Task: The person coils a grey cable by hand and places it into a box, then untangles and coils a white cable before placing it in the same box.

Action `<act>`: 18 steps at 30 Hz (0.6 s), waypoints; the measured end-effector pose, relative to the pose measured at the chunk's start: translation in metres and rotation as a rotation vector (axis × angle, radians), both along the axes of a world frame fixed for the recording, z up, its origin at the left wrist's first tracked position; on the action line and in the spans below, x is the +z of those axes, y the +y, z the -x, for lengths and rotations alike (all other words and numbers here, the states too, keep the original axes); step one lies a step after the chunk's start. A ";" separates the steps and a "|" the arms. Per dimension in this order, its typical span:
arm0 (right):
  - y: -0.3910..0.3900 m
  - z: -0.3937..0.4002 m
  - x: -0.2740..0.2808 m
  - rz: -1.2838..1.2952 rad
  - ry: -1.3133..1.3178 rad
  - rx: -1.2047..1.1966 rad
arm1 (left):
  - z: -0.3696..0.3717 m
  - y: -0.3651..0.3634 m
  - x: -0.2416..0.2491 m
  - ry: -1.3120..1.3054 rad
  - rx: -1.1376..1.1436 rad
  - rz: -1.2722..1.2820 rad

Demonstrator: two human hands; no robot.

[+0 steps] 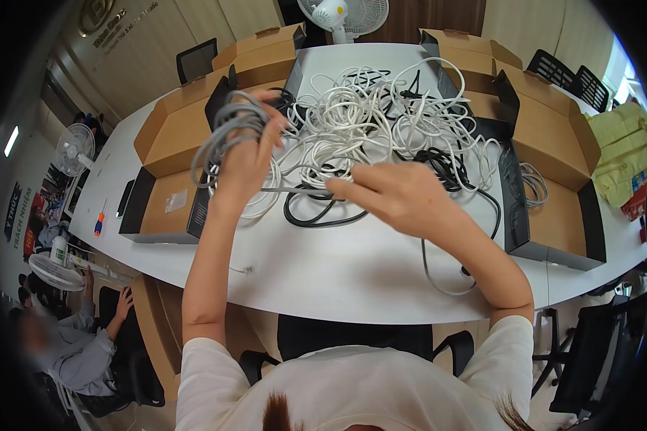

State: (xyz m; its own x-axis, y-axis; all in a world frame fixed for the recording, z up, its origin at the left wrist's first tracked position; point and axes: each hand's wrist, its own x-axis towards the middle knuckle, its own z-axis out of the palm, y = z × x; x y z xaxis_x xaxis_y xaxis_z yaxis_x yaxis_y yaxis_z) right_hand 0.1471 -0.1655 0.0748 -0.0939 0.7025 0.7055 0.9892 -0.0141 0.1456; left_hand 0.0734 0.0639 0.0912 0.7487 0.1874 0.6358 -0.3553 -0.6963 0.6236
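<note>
My left hand (pixel 246 161) is raised over the left side of the table, its fingers wrapped round a loose coil of grey cable (pixel 223 133). From that coil a grey strand runs level to my right hand (pixel 402 197), which pinches it in front of the pile. A free grey end hangs below my right hand and curves over the table. Beyond both hands lies a tangled heap of white cables (pixel 349 111). Black cables (pixel 442 169) are mixed into it, and one black loop lies just under the stretched grey strand.
Open cardboard boxes flank the heap: a left one (pixel 158 233) with a small clear bag (pixel 176 201), and a right one (pixel 597 241) with a grey coil (pixel 533 184). A screwdriver (pixel 99 223) lies at the left edge of the white table (pixel 323 276). Another person (pixel 79 352) sits lower left.
</note>
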 end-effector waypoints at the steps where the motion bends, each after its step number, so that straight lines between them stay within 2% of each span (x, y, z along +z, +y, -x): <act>1: -0.003 -0.002 0.006 -0.041 -0.060 -0.027 | 0.004 -0.004 -0.006 0.145 -0.059 0.030; 3: -0.003 -0.011 0.009 -0.167 -0.102 -0.045 | 0.012 -0.013 -0.015 0.210 -0.196 -0.080; 5: -0.013 -0.024 0.019 -0.220 -0.125 -0.085 | 0.021 -0.030 -0.008 0.431 -0.304 -0.132; 7: -0.029 -0.042 0.030 -0.276 -0.047 -0.143 | 0.035 -0.050 0.016 0.810 -0.377 -0.124; 9: -0.034 -0.047 0.032 -0.295 0.031 -0.142 | 0.040 -0.049 0.013 0.854 -0.569 0.181; 10: -0.035 -0.046 0.032 -0.284 0.072 -0.111 | 0.042 -0.047 0.012 0.870 -0.662 0.337; 13: -0.029 -0.045 0.030 -0.295 0.160 -0.050 | 0.041 -0.045 0.007 0.855 -1.033 0.560; 14: -0.027 -0.044 0.030 -0.314 0.175 -0.050 | 0.045 -0.049 0.008 0.775 -1.041 0.708; 16: -0.024 -0.042 0.031 -0.321 0.213 0.000 | 0.026 -0.047 0.006 0.634 -1.543 0.817; 18: -0.017 -0.035 0.026 -0.328 0.271 0.009 | 0.015 -0.051 0.016 0.473 -1.844 0.972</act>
